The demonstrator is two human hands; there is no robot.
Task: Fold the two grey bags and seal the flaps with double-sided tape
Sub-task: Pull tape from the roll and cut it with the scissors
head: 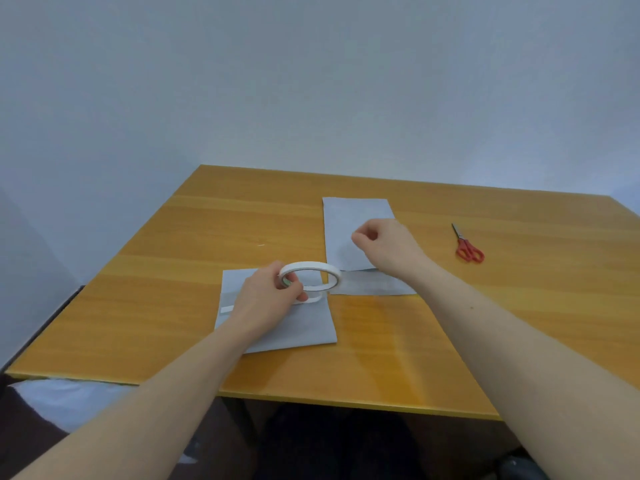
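Two grey bags on the counter (450,323): near bag (277,327) under my left hand (268,299), far bag (346,223) under my right hand (384,245). Left hand is closed on the tape roll (310,277), held just above the near bag, likely so the white strip (227,309) runs along its flap. Right hand hovers loosely curled, thumb and fingertip pinched; can't tell if it holds anything. Scissors (467,245) lie well apart to the right, unobstructed. Nothing blocks either bag.
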